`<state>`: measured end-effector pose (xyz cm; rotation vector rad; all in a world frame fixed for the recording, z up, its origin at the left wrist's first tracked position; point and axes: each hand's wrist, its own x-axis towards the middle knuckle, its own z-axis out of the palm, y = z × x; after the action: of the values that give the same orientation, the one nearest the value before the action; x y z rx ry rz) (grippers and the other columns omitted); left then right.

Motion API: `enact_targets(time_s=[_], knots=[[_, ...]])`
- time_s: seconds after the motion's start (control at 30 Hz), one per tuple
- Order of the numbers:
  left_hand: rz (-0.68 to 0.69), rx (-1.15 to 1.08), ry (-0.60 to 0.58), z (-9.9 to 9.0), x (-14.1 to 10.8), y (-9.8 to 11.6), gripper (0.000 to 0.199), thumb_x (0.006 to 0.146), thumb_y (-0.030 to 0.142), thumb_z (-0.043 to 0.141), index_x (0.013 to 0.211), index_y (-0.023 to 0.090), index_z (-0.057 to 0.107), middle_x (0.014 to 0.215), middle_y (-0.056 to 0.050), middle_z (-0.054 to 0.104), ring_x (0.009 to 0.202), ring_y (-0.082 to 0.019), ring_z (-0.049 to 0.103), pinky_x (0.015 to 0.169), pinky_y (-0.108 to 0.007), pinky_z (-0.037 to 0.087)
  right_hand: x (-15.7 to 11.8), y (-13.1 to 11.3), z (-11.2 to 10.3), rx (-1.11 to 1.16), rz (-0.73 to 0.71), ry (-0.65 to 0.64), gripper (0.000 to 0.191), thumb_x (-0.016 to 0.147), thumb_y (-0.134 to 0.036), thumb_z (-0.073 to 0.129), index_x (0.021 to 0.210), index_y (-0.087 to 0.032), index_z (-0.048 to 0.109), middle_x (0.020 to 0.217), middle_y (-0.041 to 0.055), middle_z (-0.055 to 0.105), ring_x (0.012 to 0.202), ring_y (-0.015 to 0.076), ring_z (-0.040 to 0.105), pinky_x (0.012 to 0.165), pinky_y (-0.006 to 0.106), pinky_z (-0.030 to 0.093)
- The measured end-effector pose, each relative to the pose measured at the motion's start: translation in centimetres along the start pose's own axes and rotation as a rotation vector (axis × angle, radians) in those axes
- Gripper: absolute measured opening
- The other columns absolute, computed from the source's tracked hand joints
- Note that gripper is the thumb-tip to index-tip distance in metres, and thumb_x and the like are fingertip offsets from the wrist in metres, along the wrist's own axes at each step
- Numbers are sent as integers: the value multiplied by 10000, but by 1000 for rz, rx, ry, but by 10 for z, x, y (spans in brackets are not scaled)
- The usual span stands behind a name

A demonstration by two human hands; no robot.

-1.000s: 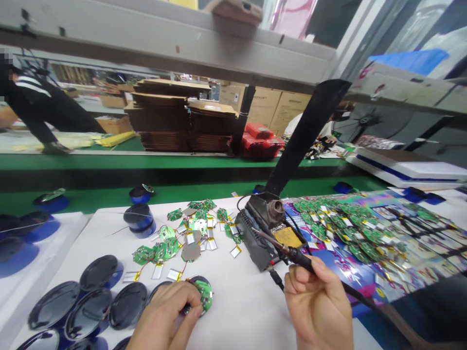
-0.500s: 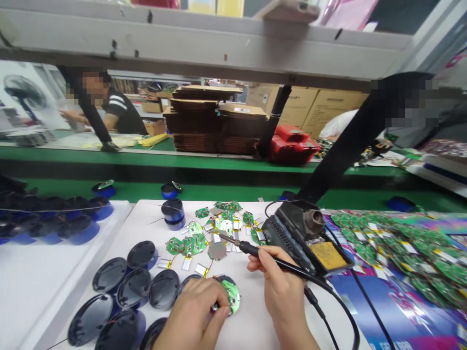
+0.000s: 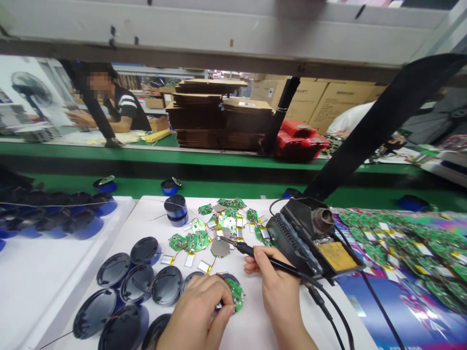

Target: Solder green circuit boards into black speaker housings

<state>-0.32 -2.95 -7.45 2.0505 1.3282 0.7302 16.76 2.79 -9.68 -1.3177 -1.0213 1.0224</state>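
My right hand (image 3: 279, 291) is closed around the black handle of a soldering iron (image 3: 270, 258). The iron's tip points left, above a grey disc (image 3: 220, 249) among green circuit boards and small silver battery packs. Lower down, my left hand (image 3: 200, 308) has its fingers pinched at the left edge of a round green circuit board (image 3: 235, 293). A dark round rim shows behind this board; the fingers hide the exact grip. Black round cups with blue sides (image 3: 136, 283) stand to the left of my left hand.
The soldering station (image 3: 302, 238) stands right of my right hand, with a yellow sponge (image 3: 336, 255) in its tray. Many boards (image 3: 404, 253) cover the right side. More blue cups (image 3: 82, 223) line the left. A shelf beam (image 3: 204, 39) crosses above; a person (image 3: 127, 109) sits behind.
The view has shifted slightly, so the bench and background sit a little differently. Both hands keep their grips, and the iron's tip stays near the grey disc.
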Motion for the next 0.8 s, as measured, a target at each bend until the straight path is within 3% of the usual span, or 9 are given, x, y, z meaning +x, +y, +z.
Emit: enact_targets(time_s=[0.8], knots=[[-14,-33,13,0,2,1,127,862,94,514,800,189,570,876,-30,683,847,-203,616,778,-339,455,2,1,3,-17,33,-31,432,794,-586,700,872,-161,673,759,71,727,623,202,698,631,325,599]])
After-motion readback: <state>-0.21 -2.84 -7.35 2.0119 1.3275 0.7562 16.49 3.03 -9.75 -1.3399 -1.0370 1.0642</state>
